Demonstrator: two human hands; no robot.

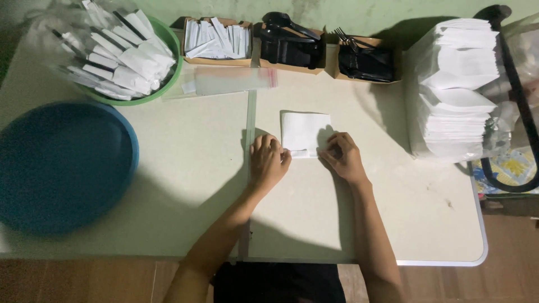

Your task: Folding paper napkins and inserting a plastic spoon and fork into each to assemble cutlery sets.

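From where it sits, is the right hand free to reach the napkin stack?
Probably yes: the right hand pinches the napkin, and only bare table lies between it and the napkin stack.

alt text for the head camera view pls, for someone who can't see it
Seen from above, a person's left hand and right hand pinch the near edge of a white napkin on a pale table. Cutlery boxes, a napkin stack and two basins surround it.
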